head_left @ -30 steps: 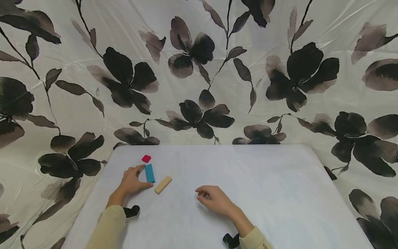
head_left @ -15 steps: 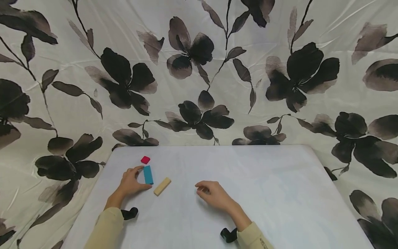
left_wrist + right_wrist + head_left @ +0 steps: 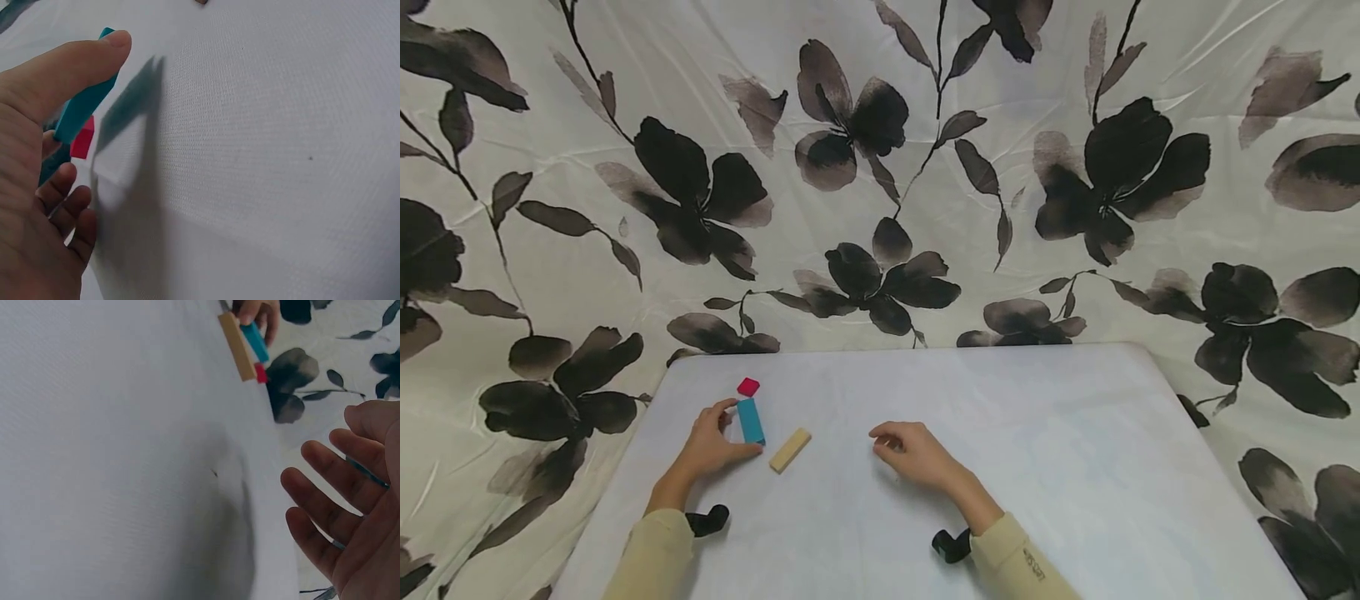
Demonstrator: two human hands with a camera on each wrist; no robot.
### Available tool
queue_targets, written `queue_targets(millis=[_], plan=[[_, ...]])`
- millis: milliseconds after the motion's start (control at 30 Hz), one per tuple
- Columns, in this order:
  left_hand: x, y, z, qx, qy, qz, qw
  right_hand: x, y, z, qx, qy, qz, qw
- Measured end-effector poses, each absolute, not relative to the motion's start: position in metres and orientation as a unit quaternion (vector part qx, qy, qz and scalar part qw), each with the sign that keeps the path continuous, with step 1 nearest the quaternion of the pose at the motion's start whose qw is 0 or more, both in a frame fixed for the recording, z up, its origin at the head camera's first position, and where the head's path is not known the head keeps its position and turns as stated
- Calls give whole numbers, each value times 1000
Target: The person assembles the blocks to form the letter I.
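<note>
white table (image 3: 1037,433), near its far left corner, and the left hand (image 3: 709,442), pinching the blue block (image 3: 751,422) by its ends, has just widened its gap from the wooden block (image 3: 790,451), right hand (image 3: 917,454) empty, fingers apart.

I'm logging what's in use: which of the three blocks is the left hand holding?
The blue block, pinched at its ends by the left hand. The red block and the tan block are ungripped.
</note>
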State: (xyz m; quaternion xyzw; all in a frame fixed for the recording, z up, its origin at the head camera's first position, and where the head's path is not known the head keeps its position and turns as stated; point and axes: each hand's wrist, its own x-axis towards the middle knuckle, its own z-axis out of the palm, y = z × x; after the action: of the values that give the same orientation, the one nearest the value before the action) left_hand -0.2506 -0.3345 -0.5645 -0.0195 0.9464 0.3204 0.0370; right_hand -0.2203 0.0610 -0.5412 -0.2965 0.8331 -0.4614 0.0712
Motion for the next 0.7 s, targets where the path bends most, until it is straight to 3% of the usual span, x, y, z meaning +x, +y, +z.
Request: queue_targets(millis=[700], plan=[[-244,-286,-544,41,934,355,-1,-253,87,-515,-282,859,-426,37]])
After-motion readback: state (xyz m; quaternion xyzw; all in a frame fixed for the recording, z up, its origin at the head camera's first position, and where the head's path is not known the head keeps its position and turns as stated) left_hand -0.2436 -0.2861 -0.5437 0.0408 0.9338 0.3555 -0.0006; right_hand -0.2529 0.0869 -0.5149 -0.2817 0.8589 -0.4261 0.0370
